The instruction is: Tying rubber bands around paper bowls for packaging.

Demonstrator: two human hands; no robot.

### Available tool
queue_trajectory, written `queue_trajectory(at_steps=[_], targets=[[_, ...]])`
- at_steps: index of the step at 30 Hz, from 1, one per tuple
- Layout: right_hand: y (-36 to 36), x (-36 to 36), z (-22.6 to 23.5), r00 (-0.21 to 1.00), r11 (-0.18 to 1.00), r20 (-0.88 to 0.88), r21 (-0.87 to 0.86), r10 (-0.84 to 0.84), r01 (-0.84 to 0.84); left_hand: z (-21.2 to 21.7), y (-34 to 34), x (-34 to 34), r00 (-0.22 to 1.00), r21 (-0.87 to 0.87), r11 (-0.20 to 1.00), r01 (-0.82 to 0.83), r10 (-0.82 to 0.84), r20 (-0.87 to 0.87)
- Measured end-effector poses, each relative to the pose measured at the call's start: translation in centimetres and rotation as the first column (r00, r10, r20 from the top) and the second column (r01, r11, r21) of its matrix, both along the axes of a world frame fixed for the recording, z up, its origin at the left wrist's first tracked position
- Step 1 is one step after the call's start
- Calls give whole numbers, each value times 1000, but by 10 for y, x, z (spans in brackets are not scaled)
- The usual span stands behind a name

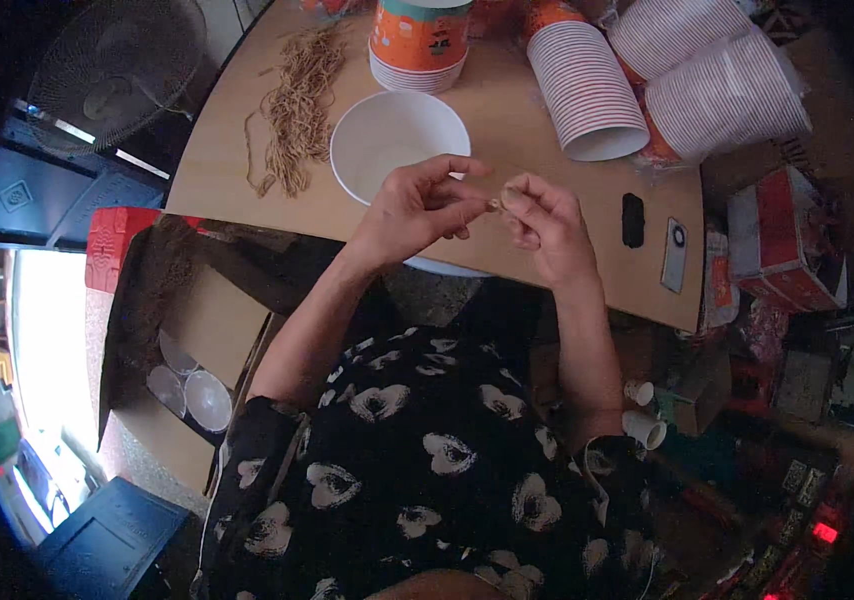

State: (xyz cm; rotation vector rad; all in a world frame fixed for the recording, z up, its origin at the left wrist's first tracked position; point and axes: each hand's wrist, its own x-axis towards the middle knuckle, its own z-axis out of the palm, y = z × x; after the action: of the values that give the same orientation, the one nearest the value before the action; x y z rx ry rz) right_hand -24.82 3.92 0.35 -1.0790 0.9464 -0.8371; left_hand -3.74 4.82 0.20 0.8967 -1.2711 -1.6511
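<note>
My two hands meet above the near edge of the wooden table. The thumb and a finger of my left hand (399, 212) pinch toward a tiny pale tan bit, its index finger stretched out above. My right hand (553, 225) is closed, with thumb and fingertip pinched at the same bit, which is too small to name. Just beyond my left hand stands a large white paper bucket (379, 140), its open mouth facing up. Left of it lies a loose pile of tan cords (299, 112), one strand curling out to the side.
An orange-printed bucket stack (417, 48) stands behind the white bucket. Striped stacked buckets (587, 88) lie at the far right. A black oblong thing (632, 220) and a silver phone (675, 256) rest near the right edge. An open cardboard box (215, 318) holds clear round containers at lower left.
</note>
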Motion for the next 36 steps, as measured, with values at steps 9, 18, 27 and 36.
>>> queue_trajectory(at_steps=[9,18,27,36], targets=[[1,1,-3,973,996,212,19,-86,84,4,2,0,998,-30,1000,6,-4,70],[8,-1,1,970,983,163,1,-180,182,4,0,-5,996,-85,996,-33,40,81],[22,-36,4,966,976,-256,-220,-46,-12,-2,2,-16,932,-619,785,-23,241,271],[35,-35,3,982,970,130,-182,-140,162,-13,4,-16,797,-840,541,46,487,358]])
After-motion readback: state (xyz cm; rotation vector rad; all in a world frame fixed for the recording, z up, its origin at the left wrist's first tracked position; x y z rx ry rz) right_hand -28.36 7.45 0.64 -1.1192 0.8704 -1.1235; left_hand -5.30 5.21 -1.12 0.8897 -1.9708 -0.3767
